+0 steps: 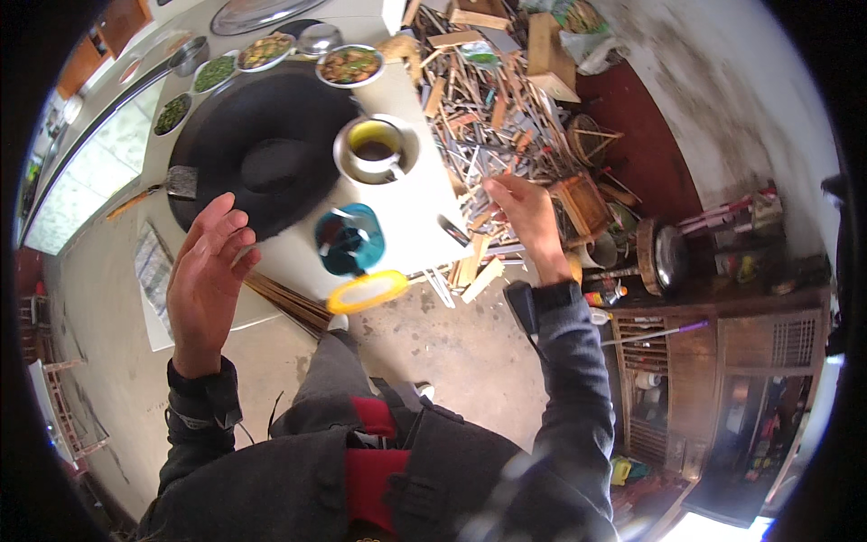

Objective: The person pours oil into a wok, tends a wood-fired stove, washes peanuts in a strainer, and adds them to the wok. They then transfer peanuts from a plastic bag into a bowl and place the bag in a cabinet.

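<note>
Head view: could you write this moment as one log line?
left hand: grip open, near black wok | right hand: grip unclear, in front of wood pile | countertop: food bowls beside wok, teal container

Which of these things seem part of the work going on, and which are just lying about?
Likely in use:
- black wok
- metal turner
- bowls of food
- teal tub

Likely just lying about:
- striped cloth
- purple-tipped stick
- wood scraps, unless fuel

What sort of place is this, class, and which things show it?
Probably a kitchen, perhaps wood-fired, judging by the large black wok, the dishes of food beside it and the heap of scrap wood nearby.
</note>
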### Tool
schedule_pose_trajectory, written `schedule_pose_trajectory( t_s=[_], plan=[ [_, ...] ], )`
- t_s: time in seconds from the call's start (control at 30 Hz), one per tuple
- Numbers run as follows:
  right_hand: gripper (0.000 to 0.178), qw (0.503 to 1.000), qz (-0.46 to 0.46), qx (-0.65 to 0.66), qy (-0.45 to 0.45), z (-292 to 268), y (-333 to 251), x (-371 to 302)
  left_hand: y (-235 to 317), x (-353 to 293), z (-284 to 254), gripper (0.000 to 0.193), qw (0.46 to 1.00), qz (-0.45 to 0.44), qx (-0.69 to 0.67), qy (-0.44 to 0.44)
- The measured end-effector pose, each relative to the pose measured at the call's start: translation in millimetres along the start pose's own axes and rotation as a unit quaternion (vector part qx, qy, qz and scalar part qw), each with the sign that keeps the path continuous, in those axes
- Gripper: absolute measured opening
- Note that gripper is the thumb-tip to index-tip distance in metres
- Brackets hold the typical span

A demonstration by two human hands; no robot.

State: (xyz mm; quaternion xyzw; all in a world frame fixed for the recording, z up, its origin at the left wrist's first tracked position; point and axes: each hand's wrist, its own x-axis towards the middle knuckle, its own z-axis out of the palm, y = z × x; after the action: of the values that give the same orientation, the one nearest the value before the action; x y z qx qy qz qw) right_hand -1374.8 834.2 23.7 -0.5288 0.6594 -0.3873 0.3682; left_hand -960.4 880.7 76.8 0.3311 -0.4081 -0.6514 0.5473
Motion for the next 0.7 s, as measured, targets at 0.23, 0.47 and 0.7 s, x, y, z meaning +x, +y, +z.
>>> schedule_pose_trajectory(
  t_s=[0.23, 0.47, 0.7],
  plan=[
    [0.024, 0.99, 0.059, 0.059, 0.112, -146, 104, -225, -140, -86, 201, 0.052, 0.968, -0.177, -0.075, -0.159],
    [0.025, 0.989, 0.015, 0.093, 0.115, -177, 188, -323, -317, -130, 327, 0.047, 0.871, -0.47, -0.076, -0.119],
    [0.044, 0.967, -0.166, -0.193, 0.025, -172, 228, -248, -413, -73, 390, 0.062, 0.798, -0.517, -0.295, -0.097]
  ],
)
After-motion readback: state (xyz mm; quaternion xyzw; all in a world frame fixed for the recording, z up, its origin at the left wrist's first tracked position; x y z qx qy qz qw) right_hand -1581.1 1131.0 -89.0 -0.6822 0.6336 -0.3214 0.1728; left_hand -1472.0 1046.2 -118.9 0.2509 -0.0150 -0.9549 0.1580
